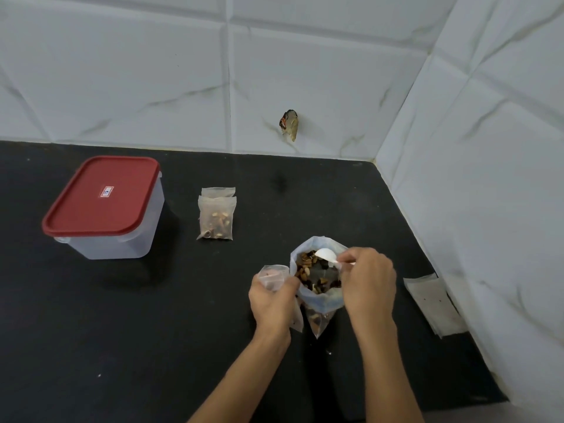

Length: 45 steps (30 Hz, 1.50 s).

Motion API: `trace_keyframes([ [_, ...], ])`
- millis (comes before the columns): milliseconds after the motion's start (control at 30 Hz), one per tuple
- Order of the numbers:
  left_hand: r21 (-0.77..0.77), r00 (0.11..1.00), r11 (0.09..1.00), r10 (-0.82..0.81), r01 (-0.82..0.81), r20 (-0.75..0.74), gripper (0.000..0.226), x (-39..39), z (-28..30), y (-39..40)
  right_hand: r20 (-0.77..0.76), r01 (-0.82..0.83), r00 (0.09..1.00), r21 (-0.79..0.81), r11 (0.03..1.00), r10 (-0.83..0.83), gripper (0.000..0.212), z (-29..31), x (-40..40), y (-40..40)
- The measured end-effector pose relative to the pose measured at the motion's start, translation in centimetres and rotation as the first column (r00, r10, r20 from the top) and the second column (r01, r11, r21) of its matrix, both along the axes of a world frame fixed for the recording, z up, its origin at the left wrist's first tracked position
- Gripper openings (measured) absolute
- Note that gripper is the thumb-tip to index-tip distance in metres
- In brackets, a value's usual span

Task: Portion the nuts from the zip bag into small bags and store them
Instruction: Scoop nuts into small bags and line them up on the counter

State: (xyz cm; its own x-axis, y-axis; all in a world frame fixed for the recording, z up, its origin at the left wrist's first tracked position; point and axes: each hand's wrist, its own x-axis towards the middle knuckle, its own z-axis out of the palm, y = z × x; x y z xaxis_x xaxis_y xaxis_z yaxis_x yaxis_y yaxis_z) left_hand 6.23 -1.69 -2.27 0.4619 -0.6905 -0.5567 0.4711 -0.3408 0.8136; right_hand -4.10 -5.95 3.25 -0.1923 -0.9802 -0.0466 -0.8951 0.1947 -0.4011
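The big zip bag [317, 303] stands open on the black counter, with mixed nuts [308, 271] showing inside. My right hand [369, 282] pinches the handle of a white spoon [326, 254] whose bowl sits in the mouth of the zip bag. Just left of that bag, my left hand [271, 300] grips a small clear bag [273, 274] with its mouth held open upward. Two filled small bags [217, 216] lie stacked on the counter further back.
A clear plastic box with a red lid [103, 206] stands shut at the left. A pile of flat unused small bags [433, 303] lies at the right by the tiled wall. The wall corner closes in the back and right.
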Motion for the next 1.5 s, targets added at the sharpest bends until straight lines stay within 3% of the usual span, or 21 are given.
trace_keyframes([
  [100,0.016,0.996,0.997,-0.076,0.076,-0.041,0.034,0.4,0.0,0.1,-0.06,0.005,0.998,0.046,0.999,-0.002,0.024,0.6,-0.9,-0.4],
  [267,0.031,0.985,0.988,-0.153,0.151,0.085,0.045,1.4,0.3,-0.6,-0.089,0.0,0.996,0.135,0.991,0.012,0.024,-0.5,0.1,-0.2],
  [367,0.039,0.986,0.985,-0.168,0.168,-0.016,0.04,1.5,0.3,-0.9,-0.078,-0.06,0.994,0.168,0.984,0.074,0.02,-1.2,0.9,-0.3],
  [467,0.026,0.982,0.985,-0.167,0.17,-0.092,0.032,1.2,0.1,-0.9,0.004,-0.044,0.999,0.306,0.951,0.045,0.023,-0.5,0.2,-0.9],
  [567,0.02,0.978,0.986,-0.162,0.166,-0.131,0.038,1.2,-0.4,-0.9,0.024,-0.053,0.999,0.185,0.981,0.049,0.022,0.7,-1.3,-0.7],
  [700,0.018,0.977,0.982,-0.187,0.19,-0.105,0.05,1.7,-0.8,-0.9,0.124,0.111,0.986,-0.021,0.994,-0.108,0.021,1.0,-2.1,-0.1],
  [833,0.009,0.975,0.978,-0.207,0.208,-0.077,0.056,2.0,-0.8,-1.2,0.37,0.149,0.914,0.077,0.986,-0.167,0.024,-1.2,-2.3,0.0],
  [1033,0.022,0.968,0.975,-0.217,0.222,-0.126,0.039,1.9,-1.0,-1.4,0.602,0.247,0.751,0.127,0.961,-0.273,0.017,-3.3,-2.2,0.3],
  [1133,-0.004,0.955,0.963,-0.269,0.27,-0.129,0.046,1.9,-1.0,-1.3,0.652,0.198,0.735,0.056,0.979,-0.186,0.018,-2.1,-1.9,0.6],
  [1233,-0.042,0.942,0.958,-0.287,0.284,-0.171,0.054,2.1,-1.0,-1.3,0.749,0.072,0.662,-0.026,0.997,-0.028,0.016,-0.3,-1.6,0.2],
  [1367,-0.049,0.957,0.965,-0.26,0.256,-0.13,0.046,2.0,-0.5,-1.4,0.555,0.093,0.829,-0.023,0.995,-0.065,0.018,-1.0,-2.1,-0.1],
  [1500,-0.132,0.955,0.948,-0.296,0.29,-0.024,0.041,2.1,0.3,-2.0,0.634,0.026,0.774,-0.042,0.999,0.007,0.018,-0.6,-2.4,-0.5],
])
